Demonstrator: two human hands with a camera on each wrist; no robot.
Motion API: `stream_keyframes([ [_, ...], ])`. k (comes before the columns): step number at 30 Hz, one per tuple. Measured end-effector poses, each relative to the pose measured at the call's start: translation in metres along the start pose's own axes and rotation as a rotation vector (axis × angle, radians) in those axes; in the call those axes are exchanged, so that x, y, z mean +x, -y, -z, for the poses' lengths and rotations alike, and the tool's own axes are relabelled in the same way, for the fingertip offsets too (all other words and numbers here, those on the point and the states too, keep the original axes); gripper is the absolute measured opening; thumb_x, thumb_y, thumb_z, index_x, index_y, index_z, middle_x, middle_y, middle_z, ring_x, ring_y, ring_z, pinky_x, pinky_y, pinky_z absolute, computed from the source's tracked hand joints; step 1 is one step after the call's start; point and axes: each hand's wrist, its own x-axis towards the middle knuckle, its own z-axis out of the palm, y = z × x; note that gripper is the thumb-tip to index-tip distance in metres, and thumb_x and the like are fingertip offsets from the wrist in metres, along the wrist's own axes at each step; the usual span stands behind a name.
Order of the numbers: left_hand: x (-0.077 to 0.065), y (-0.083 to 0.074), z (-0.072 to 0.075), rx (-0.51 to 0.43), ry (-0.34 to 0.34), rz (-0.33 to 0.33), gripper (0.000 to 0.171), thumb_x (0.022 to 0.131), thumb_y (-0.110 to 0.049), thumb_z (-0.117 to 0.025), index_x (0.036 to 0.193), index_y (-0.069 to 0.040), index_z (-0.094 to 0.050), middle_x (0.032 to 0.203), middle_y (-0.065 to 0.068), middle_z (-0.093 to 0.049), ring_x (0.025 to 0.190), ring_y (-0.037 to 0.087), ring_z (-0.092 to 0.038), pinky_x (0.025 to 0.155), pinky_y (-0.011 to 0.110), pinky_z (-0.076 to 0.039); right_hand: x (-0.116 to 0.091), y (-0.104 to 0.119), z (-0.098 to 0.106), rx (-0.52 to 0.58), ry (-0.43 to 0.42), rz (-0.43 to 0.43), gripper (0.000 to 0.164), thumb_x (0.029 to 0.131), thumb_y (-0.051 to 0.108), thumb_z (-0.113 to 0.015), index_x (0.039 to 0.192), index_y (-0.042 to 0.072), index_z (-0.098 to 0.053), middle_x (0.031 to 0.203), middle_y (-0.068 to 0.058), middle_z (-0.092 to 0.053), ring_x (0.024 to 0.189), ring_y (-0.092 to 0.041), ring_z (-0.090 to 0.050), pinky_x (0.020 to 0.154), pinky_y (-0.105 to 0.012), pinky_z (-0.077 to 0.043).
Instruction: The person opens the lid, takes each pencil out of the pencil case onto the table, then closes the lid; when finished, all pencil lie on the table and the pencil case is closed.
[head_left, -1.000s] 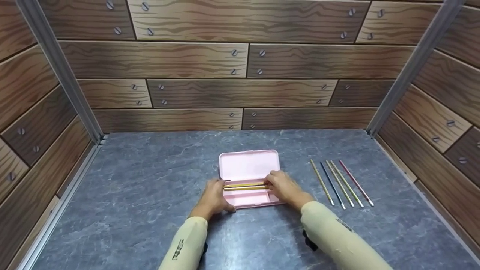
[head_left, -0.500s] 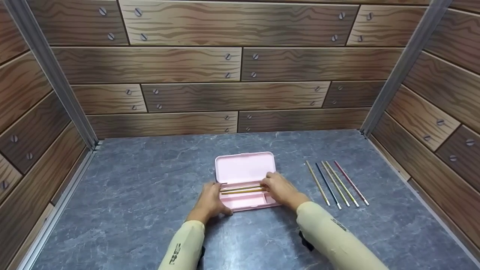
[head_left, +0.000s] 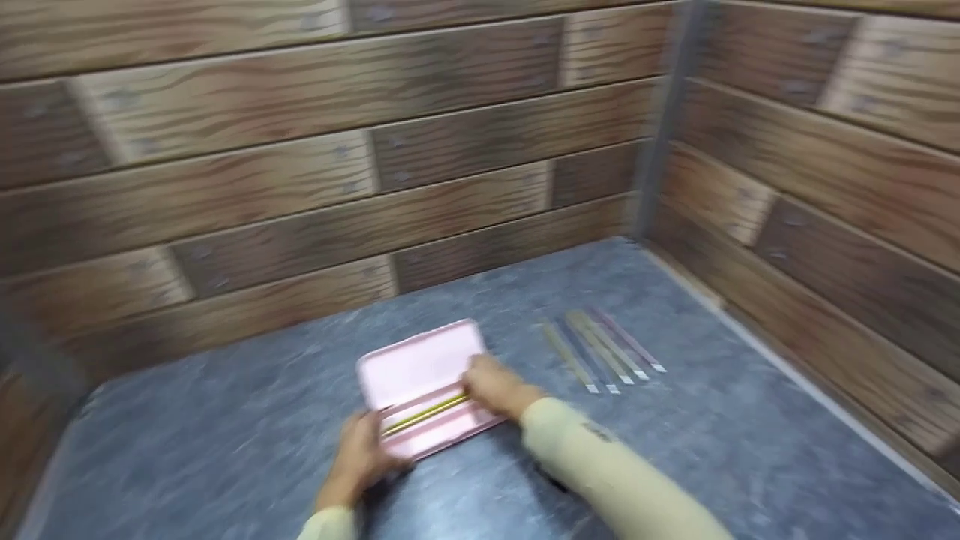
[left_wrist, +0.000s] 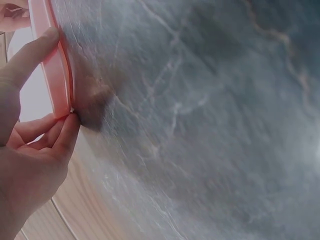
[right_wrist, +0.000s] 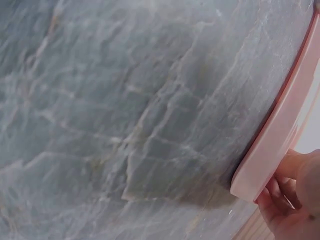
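A pink pencil case [head_left: 422, 366] lies on the table with its lid folded back. Yellow pencils [head_left: 424, 417] lie lengthwise in its rear part, their right ends hidden by fingers. My left hand [head_left: 360, 454] grips the left end; in the left wrist view the thumb presses the front wall of the case [left_wrist: 58, 82] and the fingertips curl at its corner. My right hand [head_left: 499, 386] is bent over the opposite end, by the pencil ends. In the right wrist view its curled fingers [right_wrist: 270, 207] touch the end of the case, and whether they also pinch a pencil is hidden.
To the right of the case several loose pencils [head_left: 600, 349] lie side by side on the grey marbled table [head_left: 720, 442], blurred. Wood-patterned walls [head_left: 450, 127] close off the back and right side, with a metal post [head_left: 667, 127] at the corner.
The head view has swung to the right and tilted, so the case and pencils sit further left in it and look blurred. Both hands stay at the two ends of the case.
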Motion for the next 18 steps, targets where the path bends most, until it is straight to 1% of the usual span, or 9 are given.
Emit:
stream_keyframes([
  [1, 0.000, 0.000, 0.001, 0.011, -0.003, -0.007, 0.078, 0.050, -0.007, -0.096, 0.120, 0.005, -0.065, 0.111, 0.021, -0.065, 0.111, 0.041, -0.058, 0.102, 0.059, -0.046, 0.000, 0.003, 0.001, -0.041, 0.019, -0.013, 0.008, 0.086, 0.006, -0.065, 0.080, 0.005, -0.070, 0.082, -0.007, -0.059, 0.076, -0.019, -0.052, 0.067, -0.030, -0.047],
  [3, 0.003, -0.002, 0.001, 0.029, 0.010, -0.018, 0.080, 0.047, -0.009, -0.097, 0.119, 0.007, -0.066, 0.108, 0.021, -0.065, 0.109, 0.042, -0.058, 0.101, 0.058, -0.046, -0.003, 0.004, 0.004, -0.207, 0.051, 0.006, 0.003, 0.086, 0.011, -0.070, 0.084, 0.010, -0.072, 0.087, -0.005, -0.061, 0.083, -0.019, -0.055, 0.072, -0.031, -0.050],
  [4, -0.001, 0.002, 0.003, 0.039, 0.008, -0.006, 0.081, 0.046, -0.010, -0.097, 0.119, 0.008, -0.065, 0.107, 0.021, -0.064, 0.109, 0.042, -0.058, 0.101, 0.058, -0.046, -0.001, 0.010, 0.002, -0.252, 0.077, 0.009, 0.002, 0.087, 0.014, -0.072, 0.086, 0.012, -0.072, 0.088, -0.004, -0.061, 0.085, -0.018, -0.055, 0.073, -0.031, -0.051],
  [6, -0.006, 0.006, 0.005, 0.060, 0.019, 0.028, 0.084, 0.046, -0.012, -0.098, 0.120, 0.009, -0.064, 0.106, 0.020, -0.062, 0.109, 0.042, -0.057, 0.102, 0.058, -0.046, -0.001, 0.017, -0.002, -0.324, 0.118, 0.020, 0.006, 0.086, 0.019, -0.076, 0.090, 0.015, -0.072, 0.090, -0.001, -0.061, 0.087, -0.017, -0.055, 0.075, -0.030, -0.051],
  [8, -0.007, 0.006, 0.004, 0.063, 0.022, 0.037, 0.085, 0.045, -0.012, -0.099, 0.119, 0.009, -0.064, 0.104, 0.019, -0.062, 0.108, 0.041, -0.057, 0.101, 0.058, -0.047, -0.003, 0.019, -0.003, -0.358, 0.137, 0.024, 0.007, 0.087, 0.021, -0.075, 0.091, 0.016, -0.072, 0.090, 0.001, -0.061, 0.085, -0.015, -0.054, 0.074, -0.029, -0.050],
  [10, -0.006, 0.003, 0.002, 0.063, 0.021, 0.038, 0.084, 0.045, -0.012, -0.099, 0.119, 0.009, -0.065, 0.104, 0.019, -0.062, 0.108, 0.041, -0.058, 0.102, 0.057, -0.047, -0.005, 0.016, -0.002, -0.372, 0.128, 0.037, 0.005, 0.088, 0.021, -0.074, 0.090, 0.017, -0.071, 0.088, 0.002, -0.062, 0.083, -0.015, -0.054, 0.073, -0.029, -0.049],
  [14, -0.001, -0.004, 0.000, 0.071, 0.019, 0.033, 0.083, 0.046, -0.013, -0.099, 0.118, 0.009, -0.065, 0.106, 0.020, -0.063, 0.109, 0.041, -0.058, 0.103, 0.056, -0.047, -0.006, 0.008, 0.003, -0.398, 0.066, 0.096, 0.007, 0.088, 0.022, -0.075, 0.090, 0.017, -0.071, 0.087, 0.002, -0.064, 0.080, -0.016, -0.057, 0.069, -0.029, -0.048],
  [18, 0.002, -0.010, 0.002, 0.074, 0.005, 0.033, 0.082, 0.046, -0.013, -0.100, 0.117, 0.009, -0.065, 0.108, 0.021, -0.063, 0.110, 0.041, -0.059, 0.103, 0.055, -0.047, -0.005, 0.002, 0.009, -0.379, 0.019, 0.150, 0.004, 0.087, 0.021, -0.074, 0.087, 0.017, -0.074, 0.083, 0.001, -0.064, 0.076, -0.017, -0.058, 0.063, -0.030, -0.046],
])
